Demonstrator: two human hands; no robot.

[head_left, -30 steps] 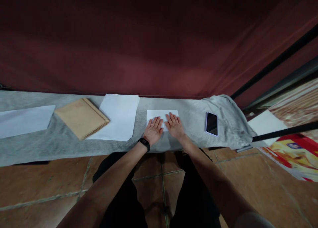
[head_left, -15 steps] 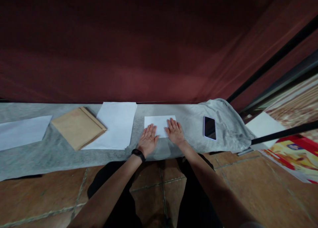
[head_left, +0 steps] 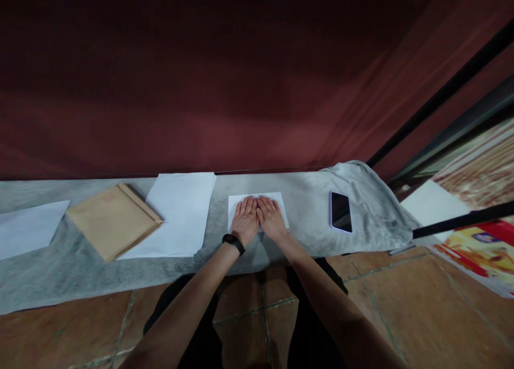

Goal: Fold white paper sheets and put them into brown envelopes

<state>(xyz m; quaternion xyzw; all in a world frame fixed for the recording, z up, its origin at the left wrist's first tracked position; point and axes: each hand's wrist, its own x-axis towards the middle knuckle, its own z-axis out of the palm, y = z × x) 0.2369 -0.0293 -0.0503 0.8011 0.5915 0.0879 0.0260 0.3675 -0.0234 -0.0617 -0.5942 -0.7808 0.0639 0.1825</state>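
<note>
A small white sheet of paper [head_left: 233, 204], perhaps folded, lies on the grey cloth in front of me. My left hand [head_left: 246, 219] rests flat on its middle, fingers stretched out and pointing away from me. Beside it, touching or nearly so, my right hand [head_left: 271, 217] lies flat on the same paper with its fingers extended. Both hands hide much of the sheet; its left, right and far edges show. A dark band [head_left: 233, 243] is around my left wrist.
Left of the paper are a stack of large white sheets [head_left: 182, 213], brown envelopes [head_left: 114, 216] overlapping it, and another white sheet [head_left: 30, 228]. A phone [head_left: 341, 212] lies to the right on the grey cloth [head_left: 305, 197]. Beyond are black bars [head_left: 461, 223] and a colourful box [head_left: 488, 251].
My hands have moved together from the paper's two sides to its middle. Both stay flat. The view has shifted slightly.
</note>
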